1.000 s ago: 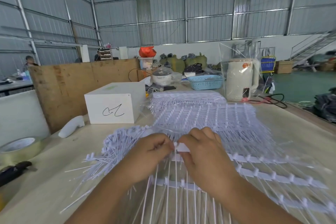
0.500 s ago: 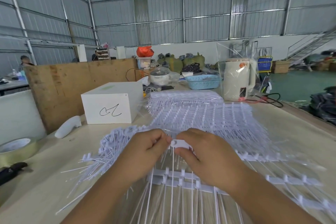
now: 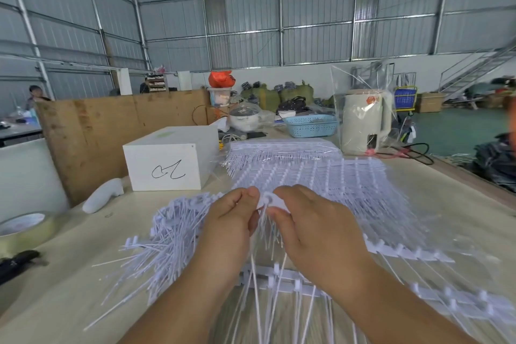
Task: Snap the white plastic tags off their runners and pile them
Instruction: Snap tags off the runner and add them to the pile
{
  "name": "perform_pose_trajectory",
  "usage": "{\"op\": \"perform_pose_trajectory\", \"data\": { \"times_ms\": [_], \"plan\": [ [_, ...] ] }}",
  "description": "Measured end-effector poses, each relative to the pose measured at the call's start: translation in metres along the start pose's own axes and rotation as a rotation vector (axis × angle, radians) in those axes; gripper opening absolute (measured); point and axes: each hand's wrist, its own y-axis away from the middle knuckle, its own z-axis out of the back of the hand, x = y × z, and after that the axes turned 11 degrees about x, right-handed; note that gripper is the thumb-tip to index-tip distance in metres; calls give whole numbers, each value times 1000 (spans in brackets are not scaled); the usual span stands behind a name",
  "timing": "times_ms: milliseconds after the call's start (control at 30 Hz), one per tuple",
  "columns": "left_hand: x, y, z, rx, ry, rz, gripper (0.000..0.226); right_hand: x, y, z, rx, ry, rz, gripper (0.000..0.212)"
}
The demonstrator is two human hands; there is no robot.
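two hands meet above the table: the left hand (image 3: 234, 220) and right hand (image 3: 310, 229) both pinch one white tag (image 3: 270, 200) lifted over the runners (image 3: 282, 281). best to twist it sharply near its joint, then drop it on the pile (image 3: 167, 234) at left.

Both hands, left (image 3: 234, 220) and right (image 3: 310, 220), have lifted the pinched white tag (image 3: 270, 200) clear of its runner (image 3: 279, 279).

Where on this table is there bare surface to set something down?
Bare wood lies between the tape roll and the loose tag pile, and right of the stacked tag sheets. The table is crowded under both hands.
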Motion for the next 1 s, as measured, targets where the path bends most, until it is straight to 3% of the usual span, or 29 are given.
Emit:
{"op": "perform_pose_trajectory", "data": {
  "times_ms": [67, 167, 233, 267, 333, 433, 533, 800, 900, 1000],
  "plan": [
    [-1, 3, -5, -32, 97, 42, 52, 3, 1, -2, -16, 12, 11, 34],
    [2, -1, -4, -87, 499, 228, 36, 0, 0, 1, -97, -3, -50, 24],
    [1, -7, 9, -153, 620, 278, 31, -8, -2, 7, -137, -65, -120, 26],
    [0, -10, 16, -177, 546, 259, 31, -13, -2, 10, -113, -102, -120, 28],
    [0, -13, 26, -172, 188, 163, 30, -19, 0, 15, 27, -180, -67, 31],
    [0, -8, 18, -27, -171, 75, 19, -22, 1, 12, 285, -251, 30, 29],
    [-3, -2, 8, 122, -189, 54, 21, -20, 2, 5, 413, -205, 65, 30],
    [-4, 0, 10, 226, -160, 107, 33, -17, 6, 2, 369, -211, 65, 34],
    [-2, -3, 11, 272, -162, 132, 21, -14, 5, 3, 398, -250, 69, 35],
    [0, 3, 13, 389, -229, 49, 39, -12, 6, 2, 408, -267, 82, 44]
  ]
}}
